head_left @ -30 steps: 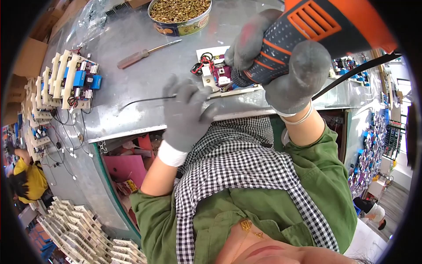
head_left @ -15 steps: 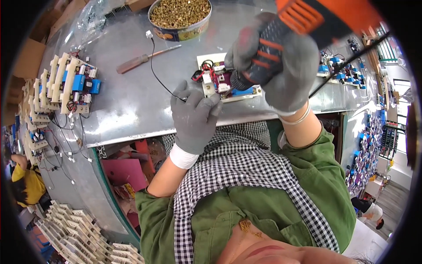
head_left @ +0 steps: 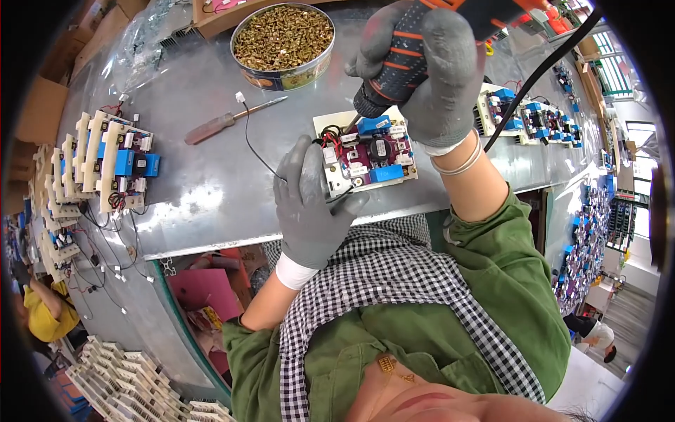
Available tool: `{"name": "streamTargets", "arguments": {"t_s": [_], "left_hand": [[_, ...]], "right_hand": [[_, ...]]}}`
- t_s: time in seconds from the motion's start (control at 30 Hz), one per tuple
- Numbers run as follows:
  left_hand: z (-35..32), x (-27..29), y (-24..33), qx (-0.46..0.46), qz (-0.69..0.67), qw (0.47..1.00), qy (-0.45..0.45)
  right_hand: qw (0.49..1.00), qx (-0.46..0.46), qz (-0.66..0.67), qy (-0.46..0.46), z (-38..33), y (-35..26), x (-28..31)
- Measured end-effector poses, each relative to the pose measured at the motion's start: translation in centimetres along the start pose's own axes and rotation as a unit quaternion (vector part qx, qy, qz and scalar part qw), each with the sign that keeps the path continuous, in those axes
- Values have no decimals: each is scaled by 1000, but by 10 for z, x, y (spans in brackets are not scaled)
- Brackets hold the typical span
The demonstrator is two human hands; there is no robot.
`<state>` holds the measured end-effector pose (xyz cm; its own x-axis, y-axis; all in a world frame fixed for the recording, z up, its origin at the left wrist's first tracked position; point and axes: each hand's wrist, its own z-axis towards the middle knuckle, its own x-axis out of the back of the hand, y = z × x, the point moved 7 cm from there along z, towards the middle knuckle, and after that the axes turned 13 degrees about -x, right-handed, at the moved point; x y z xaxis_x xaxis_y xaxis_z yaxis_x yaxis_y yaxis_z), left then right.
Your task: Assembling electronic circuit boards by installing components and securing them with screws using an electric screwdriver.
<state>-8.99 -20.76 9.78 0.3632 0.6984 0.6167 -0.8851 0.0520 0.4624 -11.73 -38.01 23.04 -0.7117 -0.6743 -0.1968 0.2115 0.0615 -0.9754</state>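
Note:
A circuit board (head_left: 380,149) with blue blocks, a black round part and red and black wires lies on a cream frame near the table's front edge. At its left side my gloved left hand (head_left: 309,207) grips the edge, thumb along the near corner. A thin black lead with a white plug (head_left: 240,98) runs out past this hand. My gloved right hand (head_left: 446,84) is wrapped round an orange and black power screwdriver (head_left: 404,67). Its bit points down at the board's far left part, beside a blue block; whether it touches a screw I cannot tell.
A round tin (head_left: 288,79) full of brass-coloured screws stands at the back. Left of the board lies a hand screwdriver (head_left: 211,129). Stacked boards (head_left: 105,158) with trailing leads stand at the left, more boards (head_left: 531,119) at the right. A black cord (head_left: 541,81) hangs from the power tool.
My right hand has carried the power screwdriver from the board's near side to its far left part, uncovering most of the board. My left hand has shifted slightly down, its thumb now stretched out.

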Motion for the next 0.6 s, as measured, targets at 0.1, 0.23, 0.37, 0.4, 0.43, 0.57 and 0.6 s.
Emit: {"name": "streamTargets", "arguments": {"t_s": [0.1,0.23,0.37,0.4,0.43,0.57,0.6], "left_hand": [[-2,-2,-7,-5,-11,1000,1],[-2,1,-8,1,-10,1000,-10],[-2,2,-2,-6,-10,1000,-5],[-3,2,-2,-3,-13,1000,-3],[-3,2,-3,-2,-17,1000,-3],[-1,4,-2,-8,-14,1000,-11],[-2,5,0,-4,-14,1000,-11]], "right_hand": [[998,8,52,32,21,12,-4],[956,197,67,-208,7,-9,-19],[997,8,-21,-75,-1,1,-11],[997,5,-25,-76,-2,2,-12],[999,13,-11,-46,-4,1,-10],[998,45,-30,24,-13,-7,-22],[996,57,-50,38,-16,-10,-24]]}}
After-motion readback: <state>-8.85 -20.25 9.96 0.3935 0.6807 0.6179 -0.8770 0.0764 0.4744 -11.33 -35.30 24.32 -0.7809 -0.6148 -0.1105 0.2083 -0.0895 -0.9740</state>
